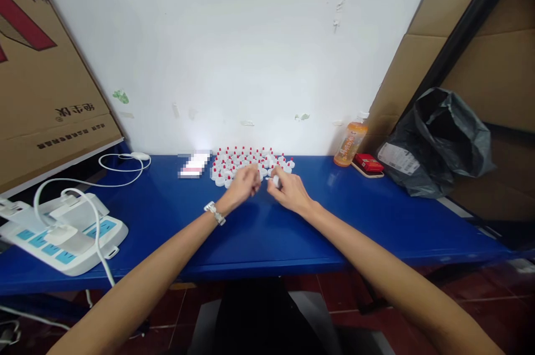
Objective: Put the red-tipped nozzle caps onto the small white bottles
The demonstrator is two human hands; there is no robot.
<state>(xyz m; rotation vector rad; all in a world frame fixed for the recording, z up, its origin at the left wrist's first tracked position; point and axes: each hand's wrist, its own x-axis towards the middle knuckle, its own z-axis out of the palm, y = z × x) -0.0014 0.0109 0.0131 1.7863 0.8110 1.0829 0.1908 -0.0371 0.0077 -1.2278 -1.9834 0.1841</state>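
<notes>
Several small white bottles with red caps (246, 159) stand packed together at the back of the blue table (259, 232), against the white wall. My left hand (243, 186), with a watch on its wrist, hovers just in front of the cluster, fingers curled; whether it holds anything is not visible. My right hand (289, 190) is beside it, pinching one small white bottle (275, 180) between thumb and fingers. The two hands are nearly touching at the fingertips.
A white power strip (62, 232) with plugs and cables lies at the left. A blurred card (193, 165) lies left of the bottles. An orange drink bottle (350, 144), a red box (368, 164) and a black plastic bag (438, 143) sit at the right. Cardboard leans on both sides.
</notes>
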